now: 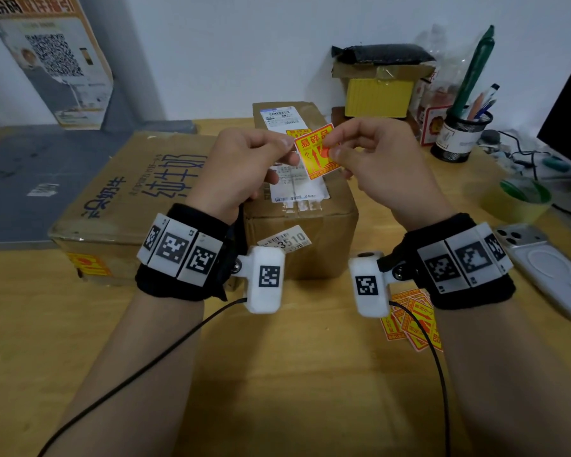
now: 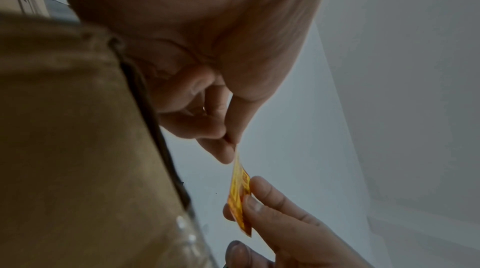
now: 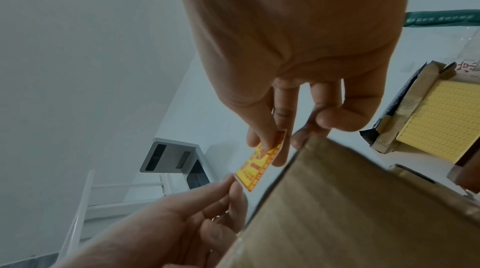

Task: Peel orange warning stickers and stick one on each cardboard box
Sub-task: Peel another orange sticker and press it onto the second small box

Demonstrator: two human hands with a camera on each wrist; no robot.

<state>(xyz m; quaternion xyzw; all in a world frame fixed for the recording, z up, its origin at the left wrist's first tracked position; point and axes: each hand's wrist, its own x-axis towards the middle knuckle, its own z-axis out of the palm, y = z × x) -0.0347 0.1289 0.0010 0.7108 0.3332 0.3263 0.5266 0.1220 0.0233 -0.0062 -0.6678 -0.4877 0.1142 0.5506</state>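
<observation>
head view: an orange warning sticker point(image 1: 315, 152) is held above the small cardboard box point(image 1: 299, 206), pinched at its left edge by the left hand point(image 1: 244, 166) and at its right edge by the right hand point(image 1: 380, 163). its lower print is hard to read.

left wrist view: the sticker point(image 2: 240, 198) appears edge-on, blurred.

right wrist view: the sticker point(image 3: 259, 164), yellow-centred, is pinched beside the box point(image 3: 350, 206).
</observation>
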